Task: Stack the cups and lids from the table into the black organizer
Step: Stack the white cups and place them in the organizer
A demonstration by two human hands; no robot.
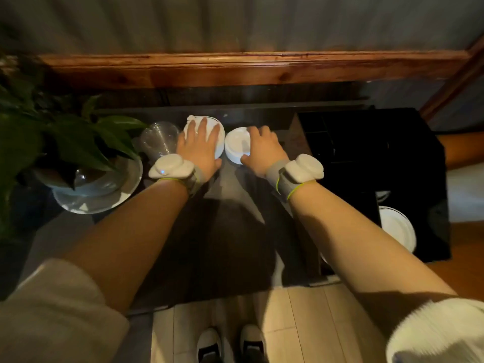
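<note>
Head view shows both of our hands working at the far edge of the tabletop (230, 184). Our left hand (199, 150) lies flat, fingers spread, on top of a white lid stack (218, 142); its grip is apart, pressing rather than closed around anything. Our right hand (262, 150) has its grip curled about the right side of a second white lid stack (235, 148), thumb at the near rim and fingers over the far rim; we judge it clamped on that stack, though the underside contact is hidden.

Taking the second white lid stack as landmark: the first stack sits just left of it, touching or nearly so. Clear plastic cups (159, 140) lie further left, beside a glass bowl (104, 195) and a leafy plant (78, 137). The black organizer (392, 158) stands to the right, well apart, with white lids (396, 229) already in a near compartment.

Recommendation for the step in hand: close both grips low on the stack sides before lifting, keep each stack level so lids do not slide, and carry the right stack first to an open compartment.
</note>
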